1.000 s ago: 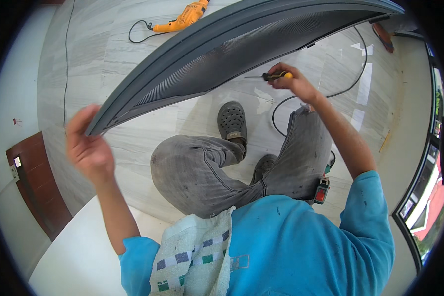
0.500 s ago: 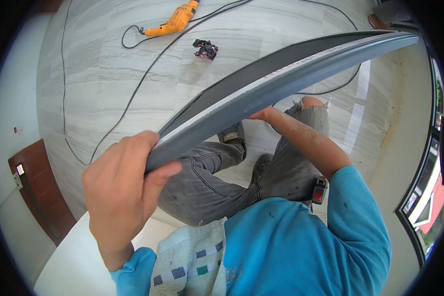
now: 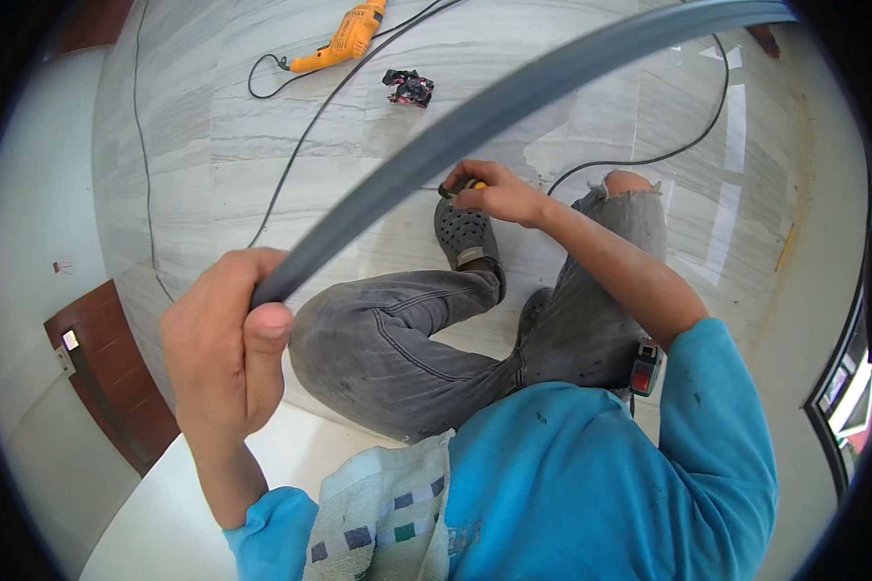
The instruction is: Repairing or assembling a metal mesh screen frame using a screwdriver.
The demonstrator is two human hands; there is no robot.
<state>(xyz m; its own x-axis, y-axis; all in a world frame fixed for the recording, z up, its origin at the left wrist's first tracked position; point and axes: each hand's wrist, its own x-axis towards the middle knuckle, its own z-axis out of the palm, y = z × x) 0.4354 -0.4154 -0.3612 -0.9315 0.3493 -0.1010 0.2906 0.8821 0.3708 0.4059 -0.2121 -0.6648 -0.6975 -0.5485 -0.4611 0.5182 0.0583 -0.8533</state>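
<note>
My left hand [image 3: 228, 339] grips the near end of a long dark-grey panel [image 3: 436, 145], thumb below and fingers over its edge. The panel looks curved in this view and runs up to the far right, seen nearly edge-on. Below its middle, my right hand [image 3: 499, 194] is closed around a small yellow-and-black handled tool [image 3: 479, 185]; its exact kind is too small to tell. That hand is just above my grey clog [image 3: 465, 232], apart from the panel.
On the marbled tile floor lie an orange corded power drill [image 3: 344, 44], a crumpled black-and-pink bundle [image 3: 409, 88] and black cables [image 3: 649, 160]. A red-and-black device [image 3: 645, 368] sits beside my hip. A brown door [image 3: 111, 373] stands at left, a window [image 3: 843, 397] at right.
The panel has tilted from showing its dark mesh-like face to nearly edge-on, its far end rising. My right hand, earlier mostly hidden behind it, now shows with the yellow-and-black tool.
</note>
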